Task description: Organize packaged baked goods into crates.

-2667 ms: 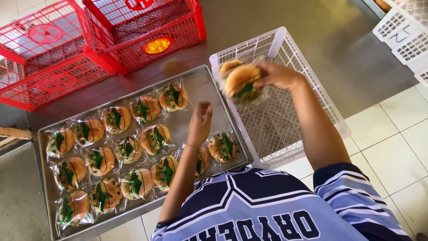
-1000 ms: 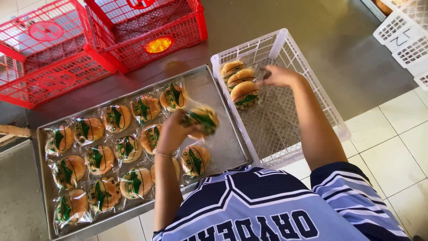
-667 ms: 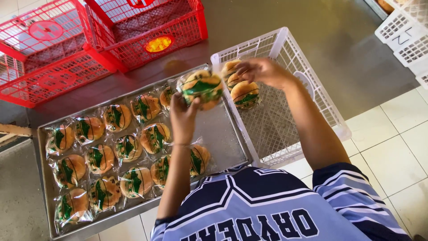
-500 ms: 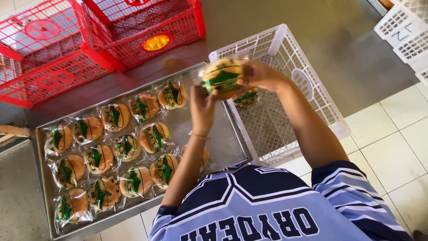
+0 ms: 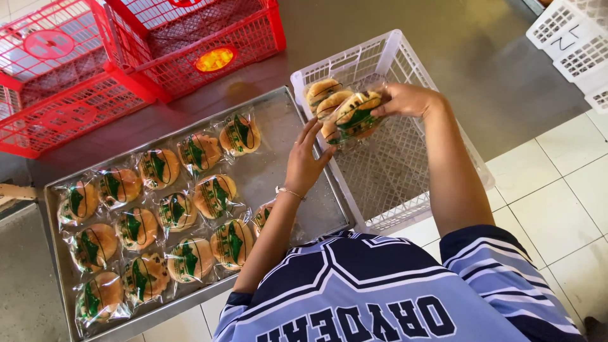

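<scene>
Clear-wrapped golden bun (image 5: 358, 114) with green print, pinched in my right-hand fingers (image 5: 386, 106) over the white lattice crate (image 5: 405, 183), beside three buns; thirteen on the steel tray (image 5: 278, 126); left-hand fingers (image 5: 311, 134) spread, empty.

Golden buns (image 5: 158, 215) with green-printed wrappers; white crate (image 5: 405, 177); red crates (image 5: 190, 44).

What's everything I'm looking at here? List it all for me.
Wrapped buns on tray: about fourteen, golden in clear wrap with green print, in rows.
Metal tray: one, grey, on the dark floor.
White crate: one, right of the tray.
Buns in crate: about three, back left corner.
Red crates: about three, top left.
More white crates: top right corner.
Left hand: open, over the tray edge.
Right hand: setting a wrapped bun into the white crate.
</scene>
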